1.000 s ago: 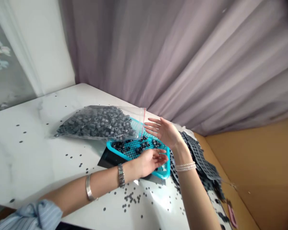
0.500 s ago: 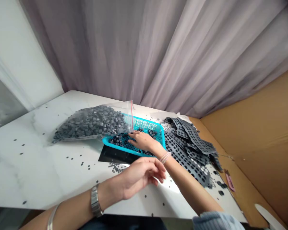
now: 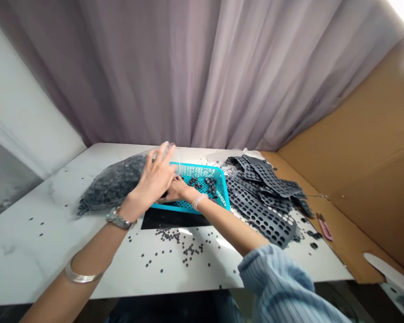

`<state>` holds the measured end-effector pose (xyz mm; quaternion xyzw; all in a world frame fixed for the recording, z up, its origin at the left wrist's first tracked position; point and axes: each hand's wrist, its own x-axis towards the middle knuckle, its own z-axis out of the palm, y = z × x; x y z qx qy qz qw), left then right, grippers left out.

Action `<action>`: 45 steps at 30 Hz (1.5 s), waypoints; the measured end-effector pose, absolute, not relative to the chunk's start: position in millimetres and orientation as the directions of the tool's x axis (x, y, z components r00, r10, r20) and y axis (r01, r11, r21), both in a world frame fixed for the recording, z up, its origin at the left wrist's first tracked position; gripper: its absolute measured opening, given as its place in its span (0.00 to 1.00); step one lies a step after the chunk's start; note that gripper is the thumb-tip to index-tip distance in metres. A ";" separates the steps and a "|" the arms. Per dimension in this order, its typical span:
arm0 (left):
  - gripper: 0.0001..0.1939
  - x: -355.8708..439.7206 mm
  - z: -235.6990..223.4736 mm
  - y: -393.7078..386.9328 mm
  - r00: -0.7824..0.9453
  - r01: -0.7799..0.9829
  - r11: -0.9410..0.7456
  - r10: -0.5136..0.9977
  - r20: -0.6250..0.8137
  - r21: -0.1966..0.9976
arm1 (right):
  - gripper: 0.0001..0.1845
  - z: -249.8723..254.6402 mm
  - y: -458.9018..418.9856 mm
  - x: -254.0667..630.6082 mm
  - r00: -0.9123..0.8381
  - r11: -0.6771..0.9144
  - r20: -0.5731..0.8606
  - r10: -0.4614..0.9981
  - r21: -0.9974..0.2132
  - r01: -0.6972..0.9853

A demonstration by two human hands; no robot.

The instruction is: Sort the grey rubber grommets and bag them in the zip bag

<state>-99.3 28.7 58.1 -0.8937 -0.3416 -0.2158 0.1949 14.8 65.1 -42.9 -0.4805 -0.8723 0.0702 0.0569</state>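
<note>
A clear zip bag (image 3: 112, 181) full of small dark grey pieces lies on its side, its mouth over the left end of a turquoise plastic basket (image 3: 225, 190). At that mouth my left hand (image 3: 155, 177) has its fingers bent over the upper edge of the plastic, gripping it. My right hand (image 3: 177, 188) is down in the basket's left part, close under the left one. Its fingertips are partly hidden, so what they hold cannot be made out. Loose dark pieces (image 3: 210, 186) lie in the right half of the basket.
Perforated dark foam sheets (image 3: 265, 202) are piled right of the basket. Beyond them a pink-handled cutter (image 3: 325, 228) lies on cardboard. A black flat sheet (image 3: 168, 220) sits under the basket's front. Small dark discs (image 3: 192, 249) are scattered over the white table (image 3: 97, 242).
My left hand has risen from in front of the basket to the bag's mouth and taken hold of it. My right hand has shifted left inside the basket, towards the bag.
</note>
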 end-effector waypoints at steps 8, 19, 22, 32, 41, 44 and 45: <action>0.09 -134.6 63.7 33.0 0.395 0.800 -0.599 0.573 0.718 0.039 | 0.20 -23.2 61.9 49.5 -0.493 0.480 -0.044 0.869 -0.162 0.862; 0.08 -109.0 37.0 8.5 0.515 0.688 -0.720 0.571 0.639 0.090 | 0.39 -16.9 58.8 80.0 -0.385 0.364 -0.160 0.909 -0.148 0.920; 0.11 -102.4 32.7 4.6 0.548 0.670 -0.739 0.557 0.624 0.071 | 0.25 -14.8 52.2 83.6 -0.370 0.348 -0.169 0.913 -0.145 0.926; 0.12 -89.5 46.2 -26.6 0.047 0.438 -0.771 0.533 0.845 0.462 | 0.35 -8.6 27.9 121.5 -0.306 0.282 -0.109 0.946 -0.193 0.940; 0.08 -4.7 25.0 -19.5 0.173 -0.380 -0.083 0.972 0.158 0.921 | 0.12 -19.5 20.6 135.5 -0.264 0.267 0.056 0.963 -0.348 0.899; 0.07 6.0 19.2 -8.7 0.252 -0.453 0.083 0.967 0.038 0.888 | 0.11 -12.1 18.6 158.1 -0.199 0.235 0.127 0.972 -0.440 0.867; 0.07 7.0 15.9 -6.0 0.263 -0.472 0.143 0.965 -0.016 0.870 | 0.10 -10.0 16.7 164.3 -0.175 0.225 0.148 0.973 -0.473 0.852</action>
